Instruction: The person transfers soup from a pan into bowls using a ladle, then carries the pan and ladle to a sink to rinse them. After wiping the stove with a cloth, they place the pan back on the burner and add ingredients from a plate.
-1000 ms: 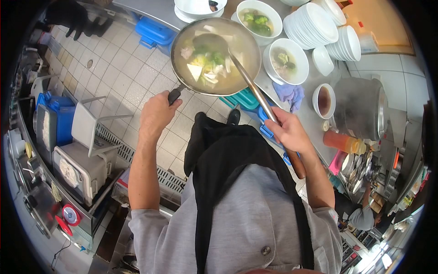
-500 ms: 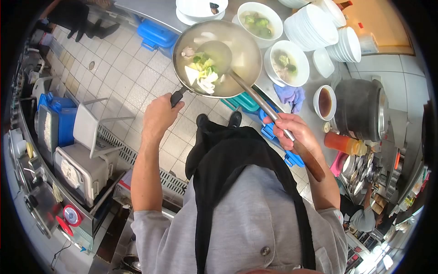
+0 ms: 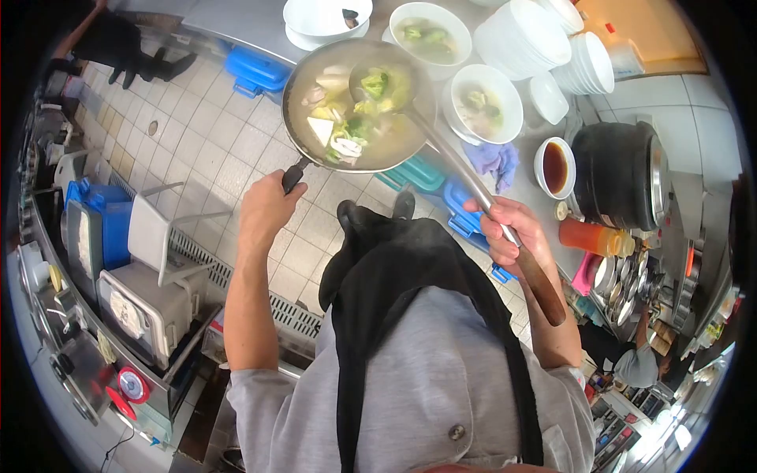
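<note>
My left hand (image 3: 272,201) is closed round the black handle of a wide pan (image 3: 296,130) of steaming broth with vegetables and pale pieces. The pan is held up beside the steel counter's edge. My right hand (image 3: 509,229) grips the long shaft of a ladle (image 3: 457,164), whose wooden end lies along my forearm. The ladle's bowl is in the pan and holds green vegetables and broth. Just beyond the pan, a white bowl (image 3: 430,35) and another white bowl (image 3: 512,110) contain soup with broccoli. A third white bowl (image 3: 303,22) has dark pieces in it.
Stacked white bowls (image 3: 527,35), a purple cloth (image 3: 497,162), a bowl of brown sauce (image 3: 555,167), a black pot (image 3: 615,175) and orange bottles (image 3: 587,238) stand on the counter. One person (image 3: 114,43) is at upper left, another (image 3: 637,366) at lower right.
The pan has shifted slightly left in view. The ladle's bowl, earlier low in cloudy broth, now shows green vegetables in it. My right hand has moved slightly right and down.
</note>
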A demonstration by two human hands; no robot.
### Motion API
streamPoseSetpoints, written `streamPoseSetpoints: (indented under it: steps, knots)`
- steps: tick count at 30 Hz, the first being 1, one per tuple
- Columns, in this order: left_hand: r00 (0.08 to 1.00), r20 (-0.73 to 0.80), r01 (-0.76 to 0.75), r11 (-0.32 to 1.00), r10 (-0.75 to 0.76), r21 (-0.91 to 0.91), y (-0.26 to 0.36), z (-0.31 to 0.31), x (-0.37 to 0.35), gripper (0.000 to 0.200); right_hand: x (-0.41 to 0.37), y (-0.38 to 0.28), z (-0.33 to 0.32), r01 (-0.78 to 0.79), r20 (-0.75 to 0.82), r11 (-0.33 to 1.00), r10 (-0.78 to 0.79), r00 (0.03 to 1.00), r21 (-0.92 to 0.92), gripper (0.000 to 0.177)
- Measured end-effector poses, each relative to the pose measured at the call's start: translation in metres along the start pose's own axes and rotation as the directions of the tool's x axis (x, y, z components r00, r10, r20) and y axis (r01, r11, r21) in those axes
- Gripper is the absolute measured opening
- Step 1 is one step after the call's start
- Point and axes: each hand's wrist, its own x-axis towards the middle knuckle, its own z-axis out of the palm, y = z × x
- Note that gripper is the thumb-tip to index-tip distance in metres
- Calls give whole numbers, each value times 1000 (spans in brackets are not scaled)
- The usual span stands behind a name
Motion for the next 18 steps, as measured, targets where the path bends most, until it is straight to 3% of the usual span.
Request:
streamPoseSetpoints:
  steps: [7,12,18]
  knots:
    - [1000,-21,-5,1000,5,0,-1,1,-1,41,-8,4,-8,45,19,998,-45,999,32,37]
    - [1000,-23,0,1000,0,-4,-3,4,0,42,-23,6,-20,87,85,945,-119,989,314,40]
    - [993,-77,-88,996,86,-27,-7,11,5,41,-52,8,-45,231,60,877,-281,958,421,43]
